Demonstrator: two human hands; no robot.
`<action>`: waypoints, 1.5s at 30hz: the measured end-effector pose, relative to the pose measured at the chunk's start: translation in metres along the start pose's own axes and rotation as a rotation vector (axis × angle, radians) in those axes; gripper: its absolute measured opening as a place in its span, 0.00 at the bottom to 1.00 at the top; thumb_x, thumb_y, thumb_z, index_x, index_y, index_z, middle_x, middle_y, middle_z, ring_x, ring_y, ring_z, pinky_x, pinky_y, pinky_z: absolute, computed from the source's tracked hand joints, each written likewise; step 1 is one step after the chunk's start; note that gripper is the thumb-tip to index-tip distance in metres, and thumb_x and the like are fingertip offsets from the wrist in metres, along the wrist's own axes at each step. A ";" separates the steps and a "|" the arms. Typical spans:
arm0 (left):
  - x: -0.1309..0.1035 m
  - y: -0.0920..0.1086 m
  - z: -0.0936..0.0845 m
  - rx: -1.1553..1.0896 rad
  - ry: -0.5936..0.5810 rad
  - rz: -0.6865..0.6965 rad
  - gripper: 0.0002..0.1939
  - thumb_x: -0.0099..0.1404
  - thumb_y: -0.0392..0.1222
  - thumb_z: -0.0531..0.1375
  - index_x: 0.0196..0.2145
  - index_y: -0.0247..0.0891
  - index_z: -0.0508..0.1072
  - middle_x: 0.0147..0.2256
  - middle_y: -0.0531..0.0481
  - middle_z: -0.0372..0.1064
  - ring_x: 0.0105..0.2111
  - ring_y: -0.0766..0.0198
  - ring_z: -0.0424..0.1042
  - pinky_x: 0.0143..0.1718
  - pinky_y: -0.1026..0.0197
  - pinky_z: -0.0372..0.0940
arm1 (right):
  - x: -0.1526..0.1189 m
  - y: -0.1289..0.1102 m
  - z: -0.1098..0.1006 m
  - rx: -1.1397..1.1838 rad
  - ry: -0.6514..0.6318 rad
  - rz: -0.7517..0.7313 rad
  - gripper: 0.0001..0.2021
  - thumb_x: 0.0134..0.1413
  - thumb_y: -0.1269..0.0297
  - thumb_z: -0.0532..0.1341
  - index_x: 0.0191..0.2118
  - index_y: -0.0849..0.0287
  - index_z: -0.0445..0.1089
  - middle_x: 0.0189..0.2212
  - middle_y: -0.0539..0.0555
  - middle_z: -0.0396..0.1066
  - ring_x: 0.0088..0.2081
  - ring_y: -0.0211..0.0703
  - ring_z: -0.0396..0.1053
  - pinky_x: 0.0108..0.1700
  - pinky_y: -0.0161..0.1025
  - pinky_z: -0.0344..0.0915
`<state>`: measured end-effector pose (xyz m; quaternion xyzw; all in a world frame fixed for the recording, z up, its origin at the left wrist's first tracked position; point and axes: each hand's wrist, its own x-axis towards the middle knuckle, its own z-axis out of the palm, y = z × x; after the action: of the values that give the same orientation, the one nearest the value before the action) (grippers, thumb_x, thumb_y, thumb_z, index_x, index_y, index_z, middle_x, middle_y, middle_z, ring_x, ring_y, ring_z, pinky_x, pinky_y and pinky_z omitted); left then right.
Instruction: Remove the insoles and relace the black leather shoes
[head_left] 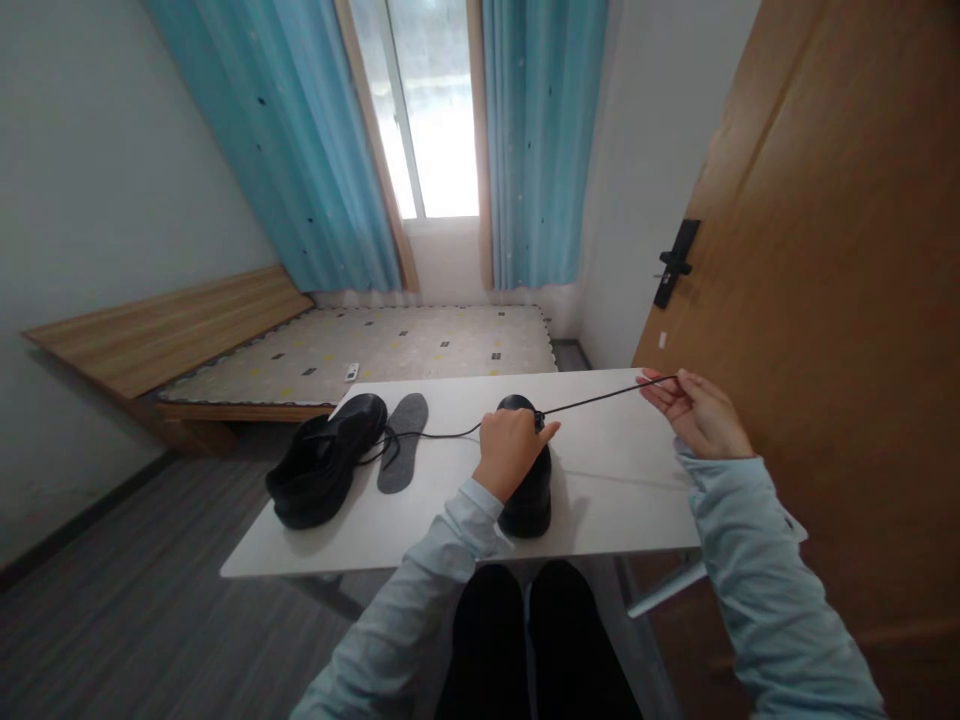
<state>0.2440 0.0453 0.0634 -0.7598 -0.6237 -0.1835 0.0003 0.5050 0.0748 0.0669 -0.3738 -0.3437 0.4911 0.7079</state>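
Observation:
One black shoe (529, 500) rests on the white table in front of me, toe pointing away. My left hand (512, 447) lies closed over its upper, hiding most of the lacing; the thumb points right. Off to the right, my right hand (694, 405) pinches the end of a black shoelace (600, 401), which runs taut from the shoe's eyelets. Another stretch of lace trails left from under my left hand across a grey insole (403, 450). Beside that insole sits a second black shoe (322, 465), tilted outward, with loose lace near it.
The white table (450, 530) has its far edge near a bed with a patterned mattress (420, 345). A small white remote (352, 372) lies on the mattress. On the right stands a wooden door (825, 300) with a black handle (676, 263), close to my right hand.

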 end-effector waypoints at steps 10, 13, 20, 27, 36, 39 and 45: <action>0.003 -0.013 0.019 -0.100 0.046 -0.047 0.13 0.60 0.51 0.60 0.37 0.43 0.79 0.43 0.42 0.68 0.45 0.47 0.61 0.43 0.48 0.58 | 0.035 0.032 0.021 0.020 0.016 -0.140 0.15 0.53 0.53 0.62 0.29 0.55 0.57 0.14 0.39 0.63 0.16 0.32 0.66 0.28 0.38 0.73; 0.002 -0.019 0.021 -0.166 0.035 -0.048 0.13 0.60 0.50 0.61 0.38 0.43 0.78 0.44 0.42 0.67 0.47 0.47 0.59 0.44 0.48 0.59 | 0.039 0.037 0.027 -0.067 0.005 -0.253 0.17 0.46 0.53 0.67 0.29 0.55 0.60 0.12 0.37 0.56 0.12 0.27 0.55 0.21 0.30 0.67; 0.001 -0.027 0.023 -0.293 -0.068 -0.088 0.10 0.62 0.44 0.60 0.40 0.41 0.77 0.48 0.43 0.66 0.51 0.47 0.58 0.46 0.48 0.60 | 0.041 0.041 0.034 -0.386 -0.028 -0.336 0.14 0.43 0.54 0.67 0.27 0.63 0.72 0.16 0.44 0.62 0.17 0.28 0.59 0.23 0.32 0.69; 0.002 -0.028 0.021 -0.317 -0.106 -0.092 0.09 0.62 0.42 0.59 0.40 0.40 0.76 0.49 0.44 0.66 0.51 0.49 0.58 0.48 0.50 0.60 | 0.033 0.043 0.035 -0.676 -0.105 -0.353 0.13 0.51 0.59 0.59 0.37 0.63 0.74 0.24 0.51 0.70 0.23 0.36 0.69 0.30 0.38 0.70; 0.001 -0.025 0.019 -0.274 -0.117 -0.109 0.12 0.63 0.44 0.58 0.42 0.42 0.76 0.50 0.44 0.65 0.52 0.49 0.57 0.47 0.50 0.60 | -0.012 0.047 0.057 -0.908 -0.348 -0.448 0.11 0.52 0.66 0.58 0.42 0.59 0.70 0.28 0.53 0.76 0.27 0.41 0.73 0.34 0.39 0.68; 0.001 -0.025 0.021 -0.246 -0.104 -0.096 0.12 0.63 0.46 0.58 0.43 0.43 0.76 0.50 0.44 0.65 0.52 0.49 0.57 0.47 0.50 0.60 | -0.023 0.055 0.061 -1.011 -0.398 -0.455 0.04 0.52 0.67 0.60 0.32 0.59 0.71 0.26 0.52 0.75 0.28 0.41 0.73 0.34 0.38 0.67; 0.001 -0.027 0.025 -0.244 -0.067 -0.057 0.12 0.64 0.46 0.57 0.43 0.44 0.75 0.49 0.44 0.66 0.51 0.48 0.58 0.46 0.48 0.60 | -0.041 0.068 0.068 -1.190 -0.449 -0.579 0.04 0.51 0.69 0.62 0.29 0.59 0.74 0.29 0.54 0.72 0.30 0.41 0.70 0.34 0.37 0.65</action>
<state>0.2254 0.0578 0.0343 -0.7418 -0.6179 -0.2325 -0.1182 0.4050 0.0648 0.0358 -0.4807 -0.7780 0.0764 0.3973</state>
